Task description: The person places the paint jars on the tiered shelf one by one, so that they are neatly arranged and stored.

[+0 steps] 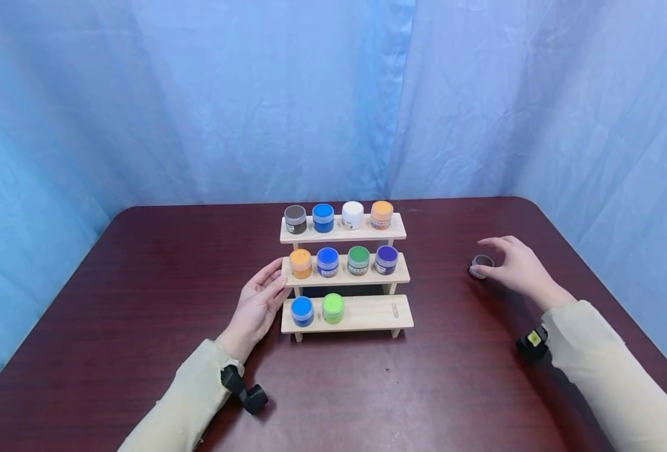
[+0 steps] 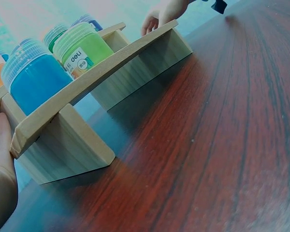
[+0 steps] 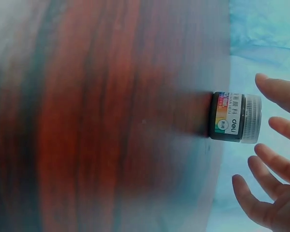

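Note:
A three-tier wooden display rack [image 1: 367,314] holding small paint jars stands mid-table. My left hand [image 1: 259,304] grips the left end of its middle tier, with the thumb toward the front; some fingertips are hidden. Near the table's right side stands a dark paint jar [image 1: 482,266] with a clear lid. My right hand [image 1: 517,267] is beside this jar, thumb and fingers spread around it. In the right wrist view, the dark jar [image 3: 234,117] is upright relative to the table, and a gap shows between it and the fingertips [image 3: 262,79].
Four-jar rows are avoided here: several jars, including a white jar [image 1: 353,215], line the top tier. Several more, including a green jar [image 1: 358,260], fill the middle. A blue jar [image 1: 302,311] and a lime-green jar [image 1: 333,308] occupy the bottom tier's left. Blue curtains [image 1: 265,100] surround the table.

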{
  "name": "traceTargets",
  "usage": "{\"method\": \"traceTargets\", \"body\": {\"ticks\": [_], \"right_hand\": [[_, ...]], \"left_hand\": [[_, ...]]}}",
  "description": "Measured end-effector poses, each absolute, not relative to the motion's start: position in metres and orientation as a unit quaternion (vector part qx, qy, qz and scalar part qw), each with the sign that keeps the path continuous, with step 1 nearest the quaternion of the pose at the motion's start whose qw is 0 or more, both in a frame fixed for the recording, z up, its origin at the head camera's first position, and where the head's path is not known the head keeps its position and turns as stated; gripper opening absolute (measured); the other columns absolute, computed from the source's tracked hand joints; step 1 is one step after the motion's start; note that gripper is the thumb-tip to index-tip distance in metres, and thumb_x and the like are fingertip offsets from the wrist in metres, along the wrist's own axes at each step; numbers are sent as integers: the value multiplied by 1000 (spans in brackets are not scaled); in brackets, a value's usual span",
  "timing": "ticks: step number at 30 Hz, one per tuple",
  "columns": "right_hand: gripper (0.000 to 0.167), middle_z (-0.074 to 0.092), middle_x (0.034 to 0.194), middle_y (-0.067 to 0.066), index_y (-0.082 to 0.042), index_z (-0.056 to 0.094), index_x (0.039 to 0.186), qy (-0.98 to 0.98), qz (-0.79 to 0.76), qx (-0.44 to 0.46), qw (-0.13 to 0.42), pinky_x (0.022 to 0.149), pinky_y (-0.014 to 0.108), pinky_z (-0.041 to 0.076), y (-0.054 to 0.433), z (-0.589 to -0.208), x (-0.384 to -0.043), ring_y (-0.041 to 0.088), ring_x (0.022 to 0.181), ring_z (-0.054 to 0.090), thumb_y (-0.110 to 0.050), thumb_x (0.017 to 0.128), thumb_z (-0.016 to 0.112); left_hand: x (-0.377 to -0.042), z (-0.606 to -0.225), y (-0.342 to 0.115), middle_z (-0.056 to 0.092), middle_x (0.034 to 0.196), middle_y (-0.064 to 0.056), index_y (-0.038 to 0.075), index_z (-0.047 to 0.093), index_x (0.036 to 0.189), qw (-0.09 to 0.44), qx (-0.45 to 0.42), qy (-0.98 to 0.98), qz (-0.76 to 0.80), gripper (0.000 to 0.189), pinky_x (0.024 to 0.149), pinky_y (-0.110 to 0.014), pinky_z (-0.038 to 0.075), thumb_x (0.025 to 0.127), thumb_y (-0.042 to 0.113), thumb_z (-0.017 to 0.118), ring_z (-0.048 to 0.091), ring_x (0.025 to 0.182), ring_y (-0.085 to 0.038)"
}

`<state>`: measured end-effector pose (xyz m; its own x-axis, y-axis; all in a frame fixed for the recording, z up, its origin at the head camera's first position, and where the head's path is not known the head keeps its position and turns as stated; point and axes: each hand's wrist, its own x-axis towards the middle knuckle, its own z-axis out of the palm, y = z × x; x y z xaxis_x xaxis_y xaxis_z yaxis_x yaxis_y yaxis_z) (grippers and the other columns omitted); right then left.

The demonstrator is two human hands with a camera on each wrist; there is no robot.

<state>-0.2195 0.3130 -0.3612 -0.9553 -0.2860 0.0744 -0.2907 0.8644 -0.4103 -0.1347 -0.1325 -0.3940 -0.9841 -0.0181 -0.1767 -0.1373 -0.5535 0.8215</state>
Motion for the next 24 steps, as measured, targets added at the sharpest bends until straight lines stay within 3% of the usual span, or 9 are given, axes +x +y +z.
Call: {"method": "traceTargets", "body": {"ticks": [16,24], "right_hand": [[51,60,109,24,3,56,122,-963,192,186,-25,82,52,47,312,-371,-224,34,96,56,-22,81,75],[40,61,109,24,1,59,119,-964,194,179,-28,83,53,46,311,-373,-224,35,96,56,-12,83,70]], "left_hand": [[-134,-393,-132,54,94,3,-2,29,145,38,-95,474,874,51,78,-14,53,96,-8,41,61,84,-2],[-135,-394,-132,52,94,2,-2,30,145,35,-91,478,873,50,79,-15,53,96,-8,41,61,85,-2]]}}
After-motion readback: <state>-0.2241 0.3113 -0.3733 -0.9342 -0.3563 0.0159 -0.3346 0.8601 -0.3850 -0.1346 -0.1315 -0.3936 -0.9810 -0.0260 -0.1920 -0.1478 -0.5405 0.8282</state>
